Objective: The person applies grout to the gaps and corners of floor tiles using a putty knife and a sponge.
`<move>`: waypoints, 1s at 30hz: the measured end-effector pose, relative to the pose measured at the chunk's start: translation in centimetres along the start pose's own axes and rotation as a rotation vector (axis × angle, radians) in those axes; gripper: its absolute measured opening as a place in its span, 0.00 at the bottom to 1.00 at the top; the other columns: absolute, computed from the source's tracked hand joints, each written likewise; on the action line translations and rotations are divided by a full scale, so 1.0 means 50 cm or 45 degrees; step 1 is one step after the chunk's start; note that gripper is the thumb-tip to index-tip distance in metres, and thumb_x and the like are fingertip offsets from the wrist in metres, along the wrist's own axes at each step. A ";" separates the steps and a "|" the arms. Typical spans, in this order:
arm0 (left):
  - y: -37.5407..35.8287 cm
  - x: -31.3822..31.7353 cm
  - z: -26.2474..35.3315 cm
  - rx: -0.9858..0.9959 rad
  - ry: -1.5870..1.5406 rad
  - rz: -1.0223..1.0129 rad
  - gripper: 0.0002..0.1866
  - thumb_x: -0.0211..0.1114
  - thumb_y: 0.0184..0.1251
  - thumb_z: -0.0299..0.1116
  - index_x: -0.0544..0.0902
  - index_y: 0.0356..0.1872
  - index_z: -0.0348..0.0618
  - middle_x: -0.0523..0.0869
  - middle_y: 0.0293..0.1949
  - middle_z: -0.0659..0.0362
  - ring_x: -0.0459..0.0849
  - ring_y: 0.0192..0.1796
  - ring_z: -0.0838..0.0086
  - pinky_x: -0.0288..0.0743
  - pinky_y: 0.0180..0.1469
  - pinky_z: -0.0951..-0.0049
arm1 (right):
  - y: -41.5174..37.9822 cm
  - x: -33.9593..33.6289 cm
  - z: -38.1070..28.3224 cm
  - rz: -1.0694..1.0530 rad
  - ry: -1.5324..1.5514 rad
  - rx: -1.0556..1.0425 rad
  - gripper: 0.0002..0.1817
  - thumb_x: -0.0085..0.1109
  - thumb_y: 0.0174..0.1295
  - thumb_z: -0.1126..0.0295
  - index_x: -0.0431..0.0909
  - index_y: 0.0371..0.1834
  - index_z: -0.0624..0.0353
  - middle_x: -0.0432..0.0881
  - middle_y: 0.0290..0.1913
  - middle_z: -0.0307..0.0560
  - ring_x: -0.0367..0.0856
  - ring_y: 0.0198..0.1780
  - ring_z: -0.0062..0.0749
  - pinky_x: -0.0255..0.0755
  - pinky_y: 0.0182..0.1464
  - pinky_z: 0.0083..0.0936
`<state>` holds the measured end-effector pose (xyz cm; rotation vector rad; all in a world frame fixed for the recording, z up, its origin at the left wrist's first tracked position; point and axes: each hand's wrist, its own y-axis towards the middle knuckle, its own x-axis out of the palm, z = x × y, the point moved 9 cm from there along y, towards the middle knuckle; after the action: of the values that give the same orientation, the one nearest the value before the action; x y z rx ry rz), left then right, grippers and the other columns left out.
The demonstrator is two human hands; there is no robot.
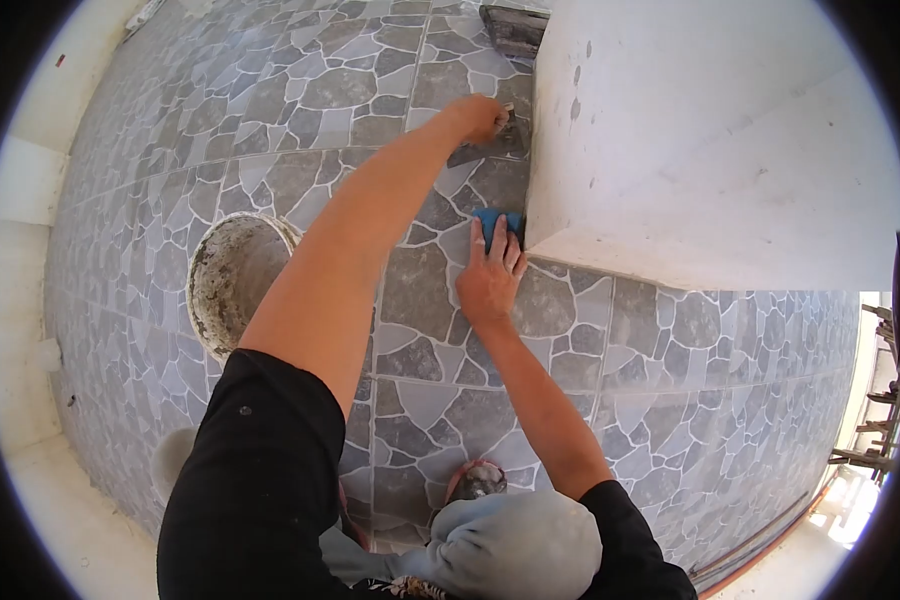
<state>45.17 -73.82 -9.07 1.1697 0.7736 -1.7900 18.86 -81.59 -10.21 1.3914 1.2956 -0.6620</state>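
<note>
My left hand [478, 118] is closed round the handle of a flat trowel [500, 145], whose grey blade lies low over the stone-pattern tiles beside the white block's base. Nearer to me, my right hand [492, 275] presses a blue sponge [498, 222] on the floor tiles [420, 290], close to the block's lower corner. Its fingers lie spread over the sponge. The white block [670, 150] rises just to the right of both hands.
A dirty bucket [232, 275] stands left of my left forearm. A dark piece of wood [513, 30] lies by the block's far end. My knee [520, 540] and foot [478, 480] are at the bottom. Pale walls edge the left side.
</note>
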 end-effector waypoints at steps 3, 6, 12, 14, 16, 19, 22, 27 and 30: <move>0.004 0.008 0.028 0.270 -0.027 -0.065 0.04 0.63 0.55 0.28 0.77 0.24 0.45 0.83 0.26 0.51 0.81 0.32 0.52 0.72 0.34 0.54 | -0.002 0.001 0.001 0.003 -0.007 -0.012 0.35 0.56 0.57 0.76 0.72 0.73 0.55 0.65 0.76 0.64 0.68 0.69 0.59 0.58 0.69 0.60; 0.014 0.008 0.022 0.200 -0.023 -0.102 0.04 0.62 0.55 0.28 0.77 0.23 0.45 0.82 0.25 0.52 0.80 0.30 0.52 0.72 0.34 0.55 | -0.002 0.001 -0.001 0.000 0.000 -0.009 0.35 0.56 0.57 0.77 0.72 0.73 0.55 0.65 0.76 0.64 0.68 0.69 0.59 0.59 0.69 0.60; 0.018 0.026 0.014 0.201 -0.015 -0.315 0.04 0.62 0.54 0.26 0.77 0.23 0.44 0.80 0.24 0.52 0.79 0.29 0.54 0.71 0.33 0.55 | -0.001 -0.006 0.000 0.024 0.043 -0.002 0.34 0.55 0.57 0.77 0.74 0.72 0.55 0.66 0.75 0.64 0.68 0.69 0.59 0.58 0.70 0.60; 0.016 0.019 -0.001 0.032 0.044 -0.204 0.04 0.62 0.54 0.26 0.76 0.23 0.44 0.80 0.23 0.52 0.78 0.28 0.55 0.70 0.33 0.55 | 0.003 -0.006 0.001 0.018 0.025 0.005 0.34 0.56 0.57 0.77 0.74 0.72 0.55 0.65 0.75 0.64 0.68 0.69 0.59 0.58 0.70 0.60; 0.014 0.011 0.011 0.145 -0.015 -0.254 0.04 0.62 0.54 0.26 0.76 0.23 0.44 0.80 0.23 0.52 0.78 0.28 0.55 0.70 0.33 0.55 | -0.001 -0.005 0.001 0.008 0.043 -0.010 0.34 0.56 0.57 0.77 0.74 0.72 0.55 0.65 0.76 0.64 0.68 0.69 0.59 0.57 0.70 0.60; 0.005 0.003 0.017 0.188 -0.062 -0.199 0.04 0.61 0.54 0.26 0.77 0.23 0.44 0.80 0.23 0.52 0.78 0.27 0.55 0.70 0.32 0.55 | -0.002 -0.002 0.000 0.005 0.020 0.002 0.35 0.55 0.56 0.77 0.73 0.73 0.55 0.65 0.76 0.64 0.67 0.69 0.60 0.57 0.70 0.60; 0.014 0.007 0.014 0.216 -0.058 -0.138 0.03 0.61 0.54 0.26 0.77 0.23 0.44 0.80 0.23 0.52 0.78 0.27 0.55 0.70 0.32 0.55 | 0.000 0.003 0.002 -0.015 0.029 0.005 0.35 0.55 0.56 0.77 0.73 0.73 0.55 0.65 0.76 0.64 0.67 0.69 0.60 0.57 0.70 0.59; 0.013 0.010 0.012 0.199 0.007 -0.173 0.02 0.61 0.54 0.26 0.78 0.24 0.44 0.81 0.24 0.51 0.78 0.28 0.55 0.71 0.34 0.56 | 0.001 -0.001 -0.003 0.001 0.032 0.004 0.35 0.56 0.56 0.77 0.74 0.72 0.55 0.65 0.76 0.63 0.67 0.69 0.59 0.58 0.70 0.58; -0.003 0.015 0.037 0.214 -0.019 -0.189 0.02 0.61 0.53 0.26 0.79 0.24 0.44 0.82 0.25 0.52 0.80 0.29 0.57 0.72 0.35 0.57 | -0.003 0.003 0.004 0.008 0.023 -0.001 0.35 0.56 0.56 0.77 0.72 0.73 0.55 0.64 0.76 0.63 0.67 0.69 0.59 0.58 0.70 0.58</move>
<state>44.15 -75.53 -9.07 1.2331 0.7290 -2.0166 18.83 -81.76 -10.45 1.4030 1.3053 -0.6456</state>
